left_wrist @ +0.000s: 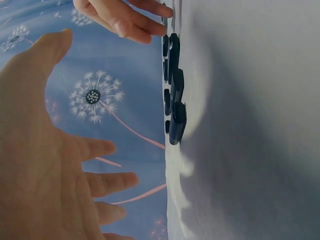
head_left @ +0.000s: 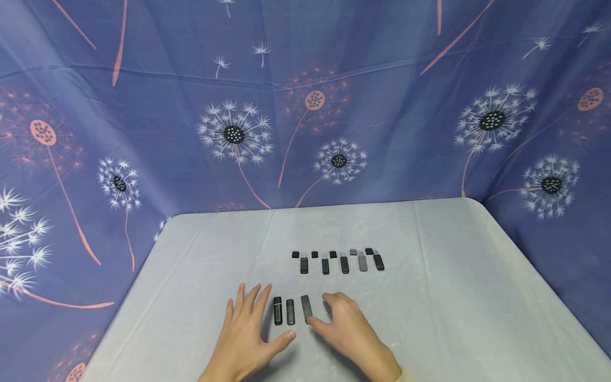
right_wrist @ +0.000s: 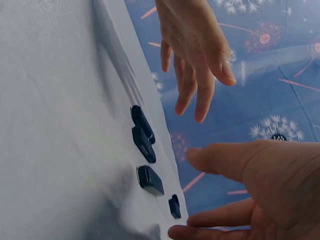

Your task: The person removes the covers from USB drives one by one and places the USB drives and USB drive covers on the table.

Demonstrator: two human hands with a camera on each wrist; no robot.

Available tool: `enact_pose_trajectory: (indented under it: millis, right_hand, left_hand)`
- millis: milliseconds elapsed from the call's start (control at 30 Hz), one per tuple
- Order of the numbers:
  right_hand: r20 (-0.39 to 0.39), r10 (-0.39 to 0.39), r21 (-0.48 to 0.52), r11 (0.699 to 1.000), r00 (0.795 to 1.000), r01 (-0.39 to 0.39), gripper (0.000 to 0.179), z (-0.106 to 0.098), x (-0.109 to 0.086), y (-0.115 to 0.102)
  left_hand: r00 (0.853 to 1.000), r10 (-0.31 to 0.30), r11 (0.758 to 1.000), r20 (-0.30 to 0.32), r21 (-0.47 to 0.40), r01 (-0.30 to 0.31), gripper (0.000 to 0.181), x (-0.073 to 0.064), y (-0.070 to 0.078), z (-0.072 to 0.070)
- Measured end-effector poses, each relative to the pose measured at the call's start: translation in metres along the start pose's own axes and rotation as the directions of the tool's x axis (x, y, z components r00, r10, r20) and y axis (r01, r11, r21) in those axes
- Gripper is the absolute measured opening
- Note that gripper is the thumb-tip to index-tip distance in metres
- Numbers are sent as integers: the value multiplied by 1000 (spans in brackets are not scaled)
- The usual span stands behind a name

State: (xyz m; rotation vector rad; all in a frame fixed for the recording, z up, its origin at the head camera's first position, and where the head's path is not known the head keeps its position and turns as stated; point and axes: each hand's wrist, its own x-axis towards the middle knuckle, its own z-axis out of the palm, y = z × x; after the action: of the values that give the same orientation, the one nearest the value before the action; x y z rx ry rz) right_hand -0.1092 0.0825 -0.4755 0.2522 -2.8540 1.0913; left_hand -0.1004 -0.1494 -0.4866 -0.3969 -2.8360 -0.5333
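Three capped USB sticks lie in a near row on the white table: a black one with a light band (head_left: 278,311), a dark one (head_left: 290,312) and a grey one (head_left: 306,309), slightly tilted. My left hand (head_left: 248,330) hovers to their left, fingers spread and holding nothing; in the left wrist view its palm (left_wrist: 45,165) shows bare. Beside the grey stick is my right hand (head_left: 350,329), thumb and fingers apart. From the head its thumb tip overlaps that stick's near end, but the right wrist view shows a gap between the hand (right_wrist: 280,185) and the sticks.
Farther back, several uncapped USB sticks stand in a row, among them a black one (head_left: 345,263) and a grey one (head_left: 363,261), each with a small cap, such as the black cap (head_left: 295,254), near its plug. A blue dandelion-print cloth (head_left: 391,159) hangs behind the table (head_left: 477,297).
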Motion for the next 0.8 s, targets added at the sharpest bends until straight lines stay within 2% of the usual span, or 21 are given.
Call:
enact_pose_trajectory:
  millis: [267, 533, 800]
  right_hand:
    - [22, -6, -23, 1000, 1000, 7, 36, 10, 14, -6]
    - [-2, -10, -78, 997, 1000, 10, 24, 17, 26, -7]
    - [19, 48, -73, 996, 999, -47, 24, 24, 32, -9]
  left_hand:
    - [998, 24, 1000, -62, 16, -23, 97, -4, -7, -1]
    - [999, -5, 1000, -53, 14, 6, 96, -5, -11, -5]
    - [998, -39, 999, -40, 18, 40, 98, -8, -14, -7]
